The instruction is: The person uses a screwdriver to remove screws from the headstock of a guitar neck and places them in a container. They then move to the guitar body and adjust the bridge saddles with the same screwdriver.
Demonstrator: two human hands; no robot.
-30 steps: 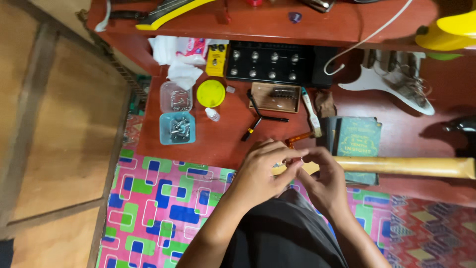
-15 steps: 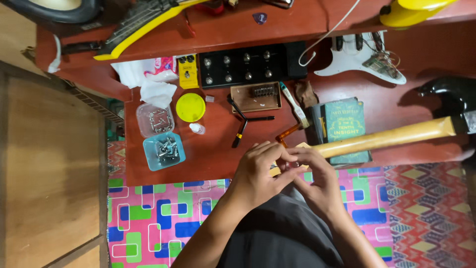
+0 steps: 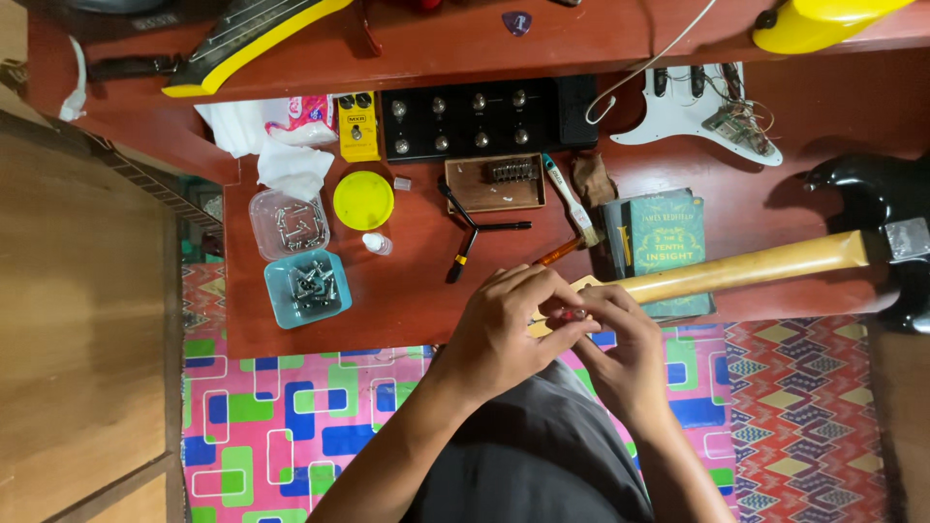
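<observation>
Guitar neck (image 3: 746,271) further leftward, hands (image 3: 562,334) likewise.

Both hands (image 3: 557,334) at guitar neck (image 3: 746,271)

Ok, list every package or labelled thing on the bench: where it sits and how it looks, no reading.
Pink printed packet: back left, on white tissue.
Small yellow pedal box: right of the packet, black knobs.
Dark green book: under the guitar neck, pale lettering.
</observation>
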